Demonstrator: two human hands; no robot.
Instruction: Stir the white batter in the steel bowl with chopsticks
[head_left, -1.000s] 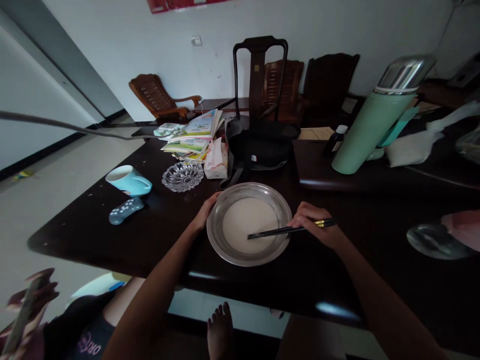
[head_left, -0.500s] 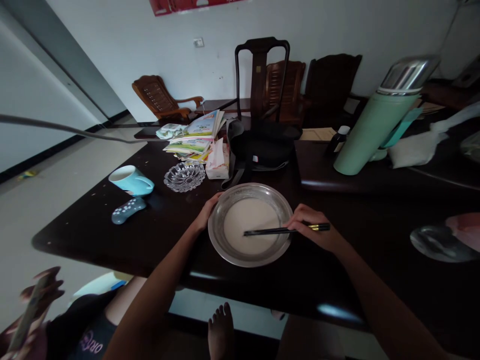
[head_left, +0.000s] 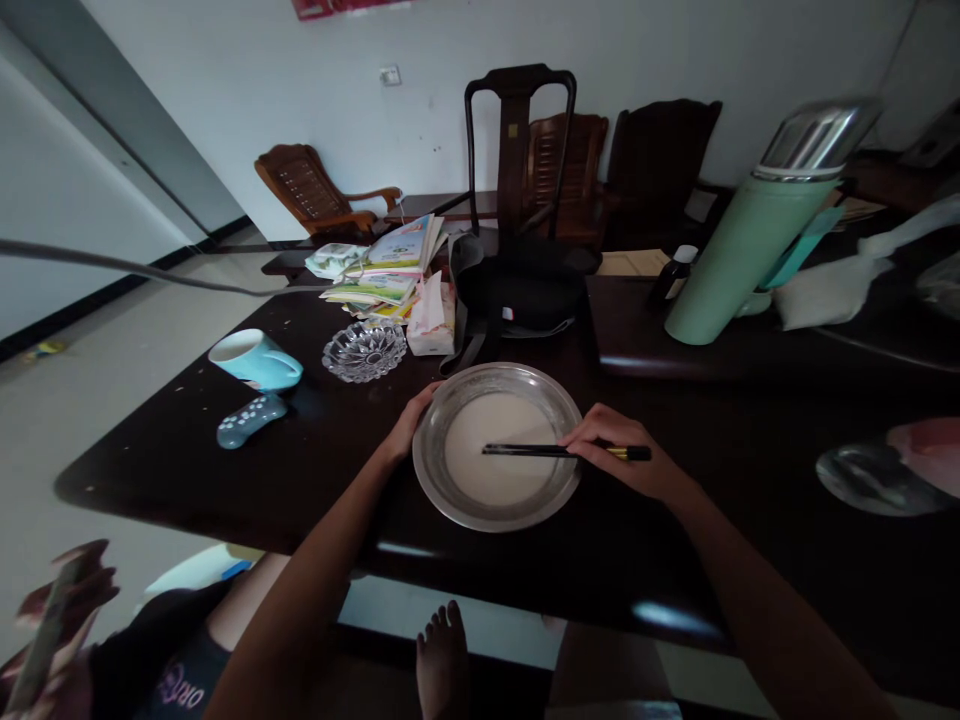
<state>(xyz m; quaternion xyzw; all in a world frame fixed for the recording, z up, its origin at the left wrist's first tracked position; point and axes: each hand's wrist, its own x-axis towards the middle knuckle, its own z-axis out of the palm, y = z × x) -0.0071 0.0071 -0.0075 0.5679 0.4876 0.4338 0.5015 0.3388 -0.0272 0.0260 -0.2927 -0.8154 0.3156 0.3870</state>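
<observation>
A round metal bowl (head_left: 429, 490) holding a pale, milky liquid (head_left: 487, 482) stands near the table's front edge. My left hand (head_left: 411, 420) grips the bowl's left side, its fingers partly hidden behind the rim. In my right hand (head_left: 611, 445), over the bowl's right rim, is a pair of black chopsticks (head_left: 525, 451) with gold bands near the thick ends. They lie nearly level and close together, pointing left, with their tips at the liquid near the middle of the bowl.
Left of the bowl are a light blue mug (head_left: 259, 362), a game controller (head_left: 251, 420) and a glass dish (head_left: 364, 352). Behind it sit a tissue pack (head_left: 433, 325) and a black bag (head_left: 525, 290). A green thermos (head_left: 750, 260) stands at right. Another person's hand (head_left: 67, 600) holds a phone-like object.
The chopstick tips have shifted slightly toward the far side of the bowl. My left hand keeps its place on the bowl, and the whole view has moved a little.
</observation>
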